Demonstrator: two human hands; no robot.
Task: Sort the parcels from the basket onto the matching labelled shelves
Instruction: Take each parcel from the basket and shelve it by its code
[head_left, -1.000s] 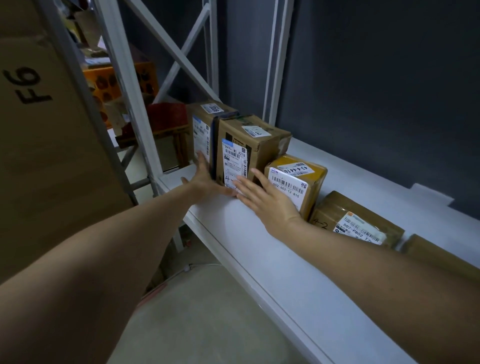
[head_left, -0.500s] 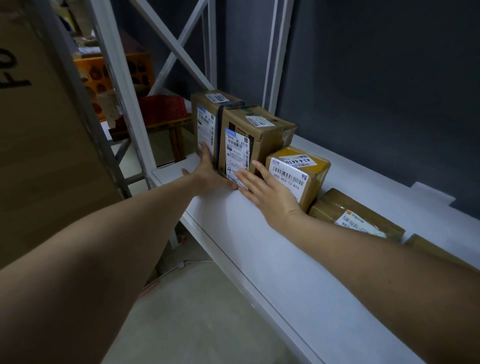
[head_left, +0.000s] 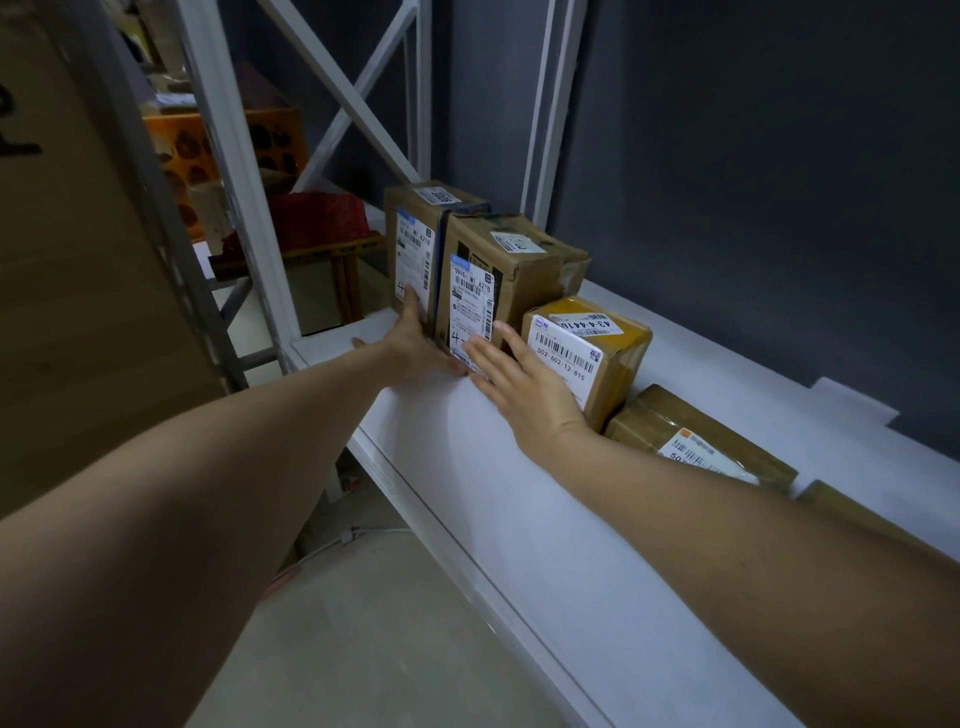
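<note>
Parcels (head_left: 511, 280) are sitting in a row along the white shelf (head_left: 519, 519), near a dark wall (head_left: 779, 182). The left hand (head_left: 415, 348) and right hand (head_left: 524, 387), fingers straight, are pressing the fronts of the two leftmost.

rightmost parcel (head_left: 862, 525) cut by arm, small print unreadable

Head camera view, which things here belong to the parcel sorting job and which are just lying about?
Job in hand: left hand and right hand, end parcel, second parcel, yellow-taped parcel, flat parcel, white shelf.
Lying about: orange crate, red item, cardboard panel.
</note>
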